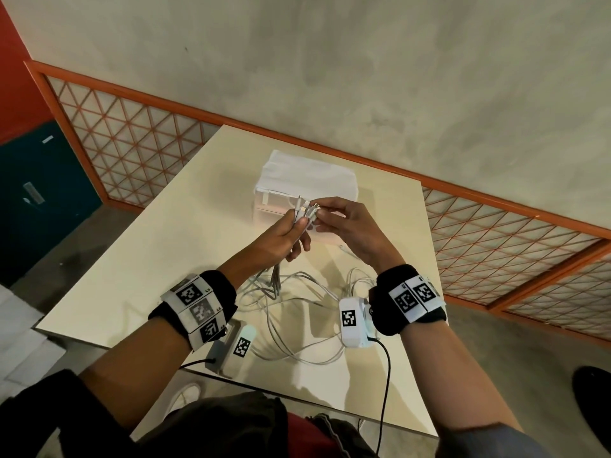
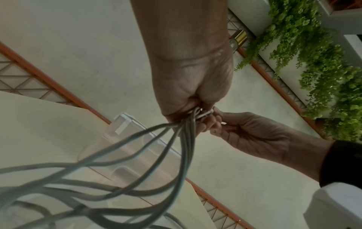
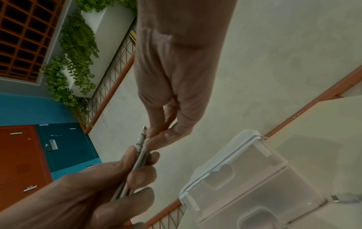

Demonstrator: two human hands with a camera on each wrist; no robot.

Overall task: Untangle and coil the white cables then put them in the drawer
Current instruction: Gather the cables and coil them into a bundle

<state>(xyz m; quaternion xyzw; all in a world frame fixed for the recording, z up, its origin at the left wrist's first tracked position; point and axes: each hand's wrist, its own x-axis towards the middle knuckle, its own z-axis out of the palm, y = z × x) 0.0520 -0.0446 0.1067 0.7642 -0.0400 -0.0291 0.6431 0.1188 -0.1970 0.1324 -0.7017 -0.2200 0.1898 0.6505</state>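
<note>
Above the cream table [image 1: 158, 259], my left hand [image 1: 297, 231] grips a bundle of several white cables [image 1: 299, 216] just below their plug ends. My right hand [image 1: 320, 215] pinches the plug tips [image 3: 144, 134] at the top of the bundle. The rest of the cables [image 1: 291, 312] hang down from my left fist [image 2: 192, 99] and lie in tangled loops on the table. The translucent white drawer unit [image 1: 307, 180] stands just behind both hands, and its drawers [image 3: 252, 178] look closed. One more plug end [image 3: 338, 199] lies to the right of the unit.
An orange-framed lattice fence [image 1: 139, 150] runs behind the table. Teal and orange lockers [image 3: 64, 147] stand to the left, with hanging green plants [image 2: 317, 65] on the wall. A dark shoe [image 1: 591, 395] is on the floor at the right.
</note>
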